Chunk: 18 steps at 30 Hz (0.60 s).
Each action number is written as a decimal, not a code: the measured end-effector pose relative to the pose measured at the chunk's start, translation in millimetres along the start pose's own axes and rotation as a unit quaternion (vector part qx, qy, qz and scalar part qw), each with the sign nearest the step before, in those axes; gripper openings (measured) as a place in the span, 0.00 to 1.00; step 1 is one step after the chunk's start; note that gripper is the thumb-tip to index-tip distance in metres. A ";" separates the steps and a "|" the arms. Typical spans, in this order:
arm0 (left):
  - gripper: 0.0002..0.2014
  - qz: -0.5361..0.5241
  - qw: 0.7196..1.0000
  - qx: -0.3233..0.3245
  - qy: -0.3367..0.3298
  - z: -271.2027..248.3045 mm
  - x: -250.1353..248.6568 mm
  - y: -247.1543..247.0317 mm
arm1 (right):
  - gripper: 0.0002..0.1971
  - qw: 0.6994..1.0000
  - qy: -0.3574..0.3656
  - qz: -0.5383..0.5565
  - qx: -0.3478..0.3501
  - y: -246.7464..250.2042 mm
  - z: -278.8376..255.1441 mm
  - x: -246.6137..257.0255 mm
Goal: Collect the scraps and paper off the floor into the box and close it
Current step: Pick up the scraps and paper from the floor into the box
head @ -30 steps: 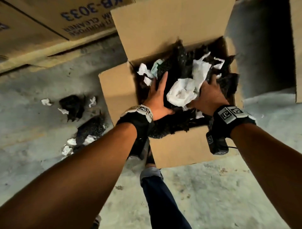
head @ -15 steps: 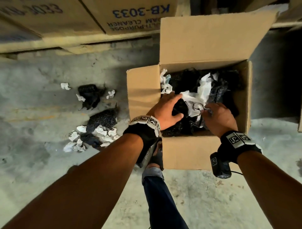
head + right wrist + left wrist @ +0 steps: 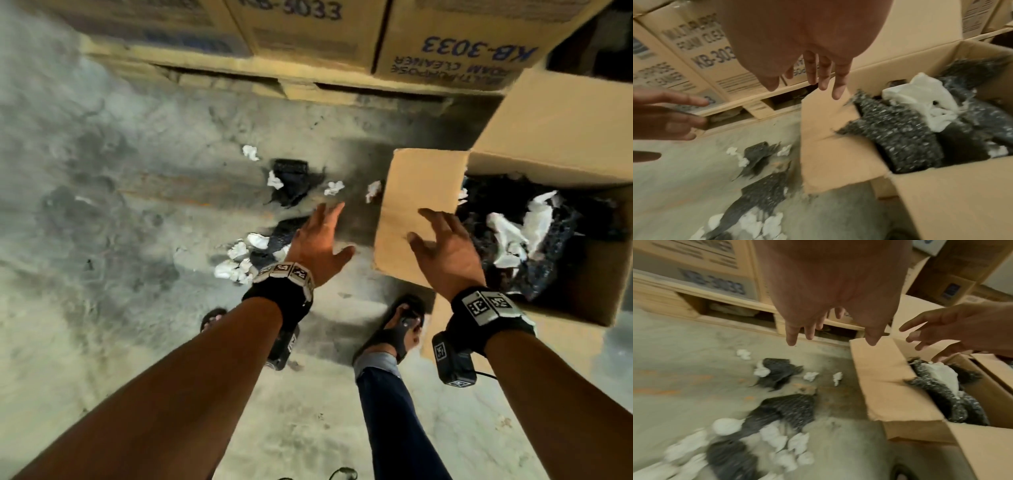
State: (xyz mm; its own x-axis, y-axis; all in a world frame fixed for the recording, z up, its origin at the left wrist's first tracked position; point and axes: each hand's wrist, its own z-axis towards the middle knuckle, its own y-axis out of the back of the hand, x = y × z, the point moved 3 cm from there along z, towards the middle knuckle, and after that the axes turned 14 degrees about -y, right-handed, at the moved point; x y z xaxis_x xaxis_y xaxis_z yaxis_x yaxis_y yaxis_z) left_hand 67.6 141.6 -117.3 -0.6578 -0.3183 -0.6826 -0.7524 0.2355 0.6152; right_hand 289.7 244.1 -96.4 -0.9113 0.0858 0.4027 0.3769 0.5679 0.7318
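Both hands, the left hand (image 3: 317, 245) and right hand (image 3: 445, 251), were empty, fingers spread. More scraps (image 3: 246, 255) lay beside the box (image 3: 416, 219); grabbing them probably came next.

A storeroom; stacked cartons (image 3: 308, 31) on a pallet (image 3: 260, 80); concrete floor (image 3: 102, 240).

Floor: bare concrete (image 3: 137, 308), grey, stained, dark patches.
Back: stacked cartons (image 3: 455, 37) w/ blue print "KB-3033", "foam cleaner".
Under cartons: wood pallet (image 3: 239, 73), dark gaps.
Light: dim, warm; shadow nr pallet.
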 end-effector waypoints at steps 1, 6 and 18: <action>0.44 0.009 1.000 -0.015 0.014 -19.5 21.1 12.2 | 0.26 1.000 0.016 -0.009 0.006 -15.3 -8.1 18.1; 0.45 0.065 0.993 -0.022 0.098 -96.7 93.8 45.2 | 0.34 0.996 0.028 -0.078 0.041 -84.5 -46.2 74.5; 0.65 0.093 0.966 0.013 0.242 -136.5 260.1 -53.7 | 0.63 0.973 0.080 -0.208 0.059 -288.3 -30.3 46.6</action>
State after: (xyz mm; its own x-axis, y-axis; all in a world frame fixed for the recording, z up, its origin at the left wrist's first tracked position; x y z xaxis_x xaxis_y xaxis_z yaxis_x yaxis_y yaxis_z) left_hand -58.4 -79.3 -274.0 -0.6930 -0.6585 -0.2934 -0.6277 0.3509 0.6949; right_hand 143.6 59.5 -271.9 -0.9401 -0.2940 0.1726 -0.0491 0.6178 0.7848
